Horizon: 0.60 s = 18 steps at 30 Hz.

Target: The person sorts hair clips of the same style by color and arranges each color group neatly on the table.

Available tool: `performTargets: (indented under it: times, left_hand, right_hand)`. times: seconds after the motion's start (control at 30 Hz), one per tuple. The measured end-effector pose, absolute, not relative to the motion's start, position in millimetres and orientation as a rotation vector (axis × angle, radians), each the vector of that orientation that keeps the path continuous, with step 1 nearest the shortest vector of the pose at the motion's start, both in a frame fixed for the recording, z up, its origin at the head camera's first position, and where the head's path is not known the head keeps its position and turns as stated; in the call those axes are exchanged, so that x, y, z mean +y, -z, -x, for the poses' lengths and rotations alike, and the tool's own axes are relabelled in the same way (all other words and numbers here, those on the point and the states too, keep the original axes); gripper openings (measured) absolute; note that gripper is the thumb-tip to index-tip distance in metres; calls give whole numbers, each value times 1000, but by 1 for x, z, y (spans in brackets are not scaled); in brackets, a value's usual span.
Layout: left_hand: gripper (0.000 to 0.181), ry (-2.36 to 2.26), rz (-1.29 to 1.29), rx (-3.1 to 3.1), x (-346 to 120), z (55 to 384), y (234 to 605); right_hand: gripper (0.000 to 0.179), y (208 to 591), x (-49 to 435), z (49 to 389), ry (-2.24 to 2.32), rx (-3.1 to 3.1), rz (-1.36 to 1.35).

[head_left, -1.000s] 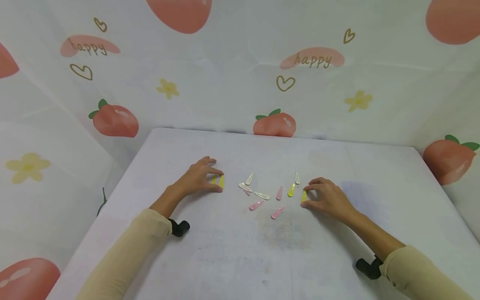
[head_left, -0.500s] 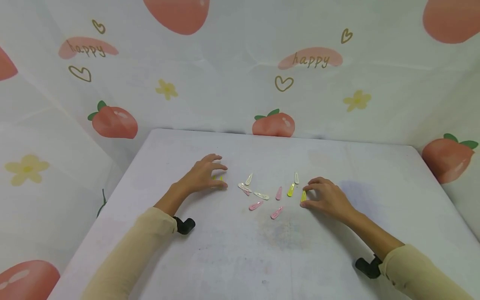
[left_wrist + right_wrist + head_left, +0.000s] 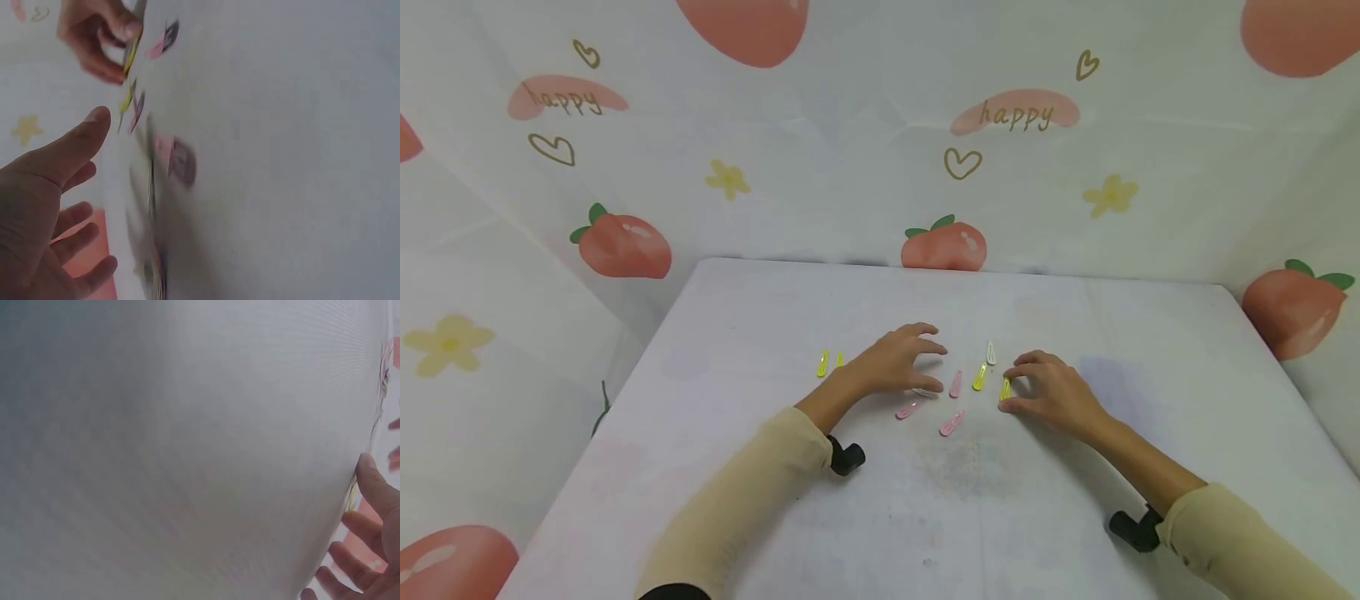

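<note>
My left hand (image 3: 898, 360) hovers with spread fingers over the middle hair clips and holds nothing. Beneath it, one white hair clip (image 3: 925, 393) shows in part; the other clips there are hidden in the head view. My right hand (image 3: 1051, 387) pinches a yellow hair clip (image 3: 1005, 389) end to end between thumb and finger, on the table. Just left of that lie another yellow clip (image 3: 980, 377) and a white clip (image 3: 991, 353). Three pink clips, one upright-lying (image 3: 956, 383), lie between the hands and nearer the front. Two yellow clips (image 3: 822, 363) lie side by side behind my left wrist.
The white table (image 3: 880, 517) reaches to a cloth backdrop (image 3: 835, 200) printed with peaches, flowers and hearts. A black wrist camera (image 3: 847, 458) sits under the left wrist, and another (image 3: 1135, 531) under the right.
My left hand has let go of the two yellow clips at the left and moved right, over the white clips. The right hand stays at its yellow clip.
</note>
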<state>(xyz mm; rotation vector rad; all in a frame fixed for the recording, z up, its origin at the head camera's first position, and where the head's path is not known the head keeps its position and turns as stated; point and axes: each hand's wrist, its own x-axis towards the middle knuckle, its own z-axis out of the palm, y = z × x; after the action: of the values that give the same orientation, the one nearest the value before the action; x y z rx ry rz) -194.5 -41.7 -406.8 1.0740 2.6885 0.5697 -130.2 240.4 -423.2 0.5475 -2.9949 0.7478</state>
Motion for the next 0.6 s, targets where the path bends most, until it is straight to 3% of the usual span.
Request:
performTargets:
  times: [0.27, 0.6]
  left_hand:
    - [63, -459, -1098, 2676, 1, 195, 415]
    - [59, -438, -1158, 2696, 21, 201, 424]
  right_hand:
    - [46, 425, 241, 131, -748, -2984, -565]
    - [45, 425, 243, 131, -759, -2968, -580]
